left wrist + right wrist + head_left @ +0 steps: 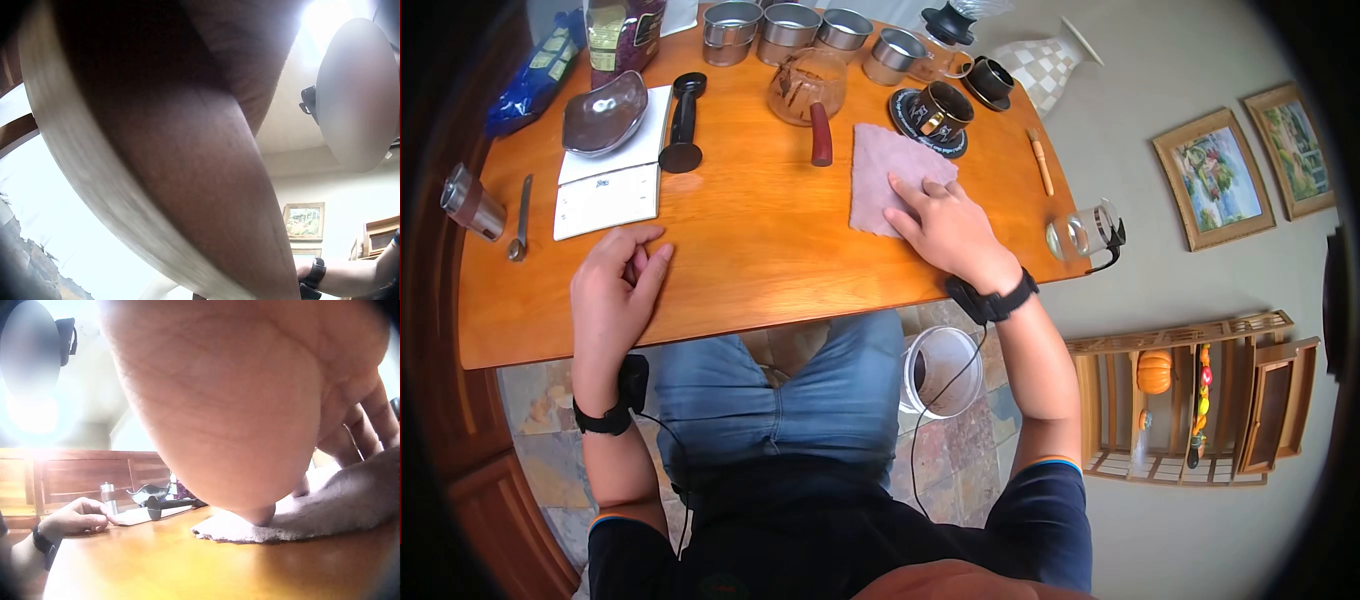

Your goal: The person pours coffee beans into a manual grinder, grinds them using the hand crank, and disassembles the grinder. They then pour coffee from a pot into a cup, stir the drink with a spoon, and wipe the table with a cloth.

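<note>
A pinkish cloth point(878, 170) lies flat on the wooden table, and my right hand point(956, 228) rests on its lower right part with fingers spread. In the right wrist view the palm point(250, 394) is raised over the cloth point(350, 500), with thumb and fingertips touching it. My left hand point(615, 285) rests at the table's front edge, fingers loosely bent and holding nothing, just below a white scale point(608, 205). The left wrist view shows mostly the underside of that hand, close and dark. A black cup point(945, 108) on a dark saucer stands just beyond the cloth.
A glass server point(808, 88) with a red handle point(821, 135) and several metal cups stand at the back. A black tamper-like tool point(684, 125), a dark dish point(605, 115), a spoon point(522, 220) and a metal cylinder point(475, 203) are left; a glass point(1084, 232) stands right.
</note>
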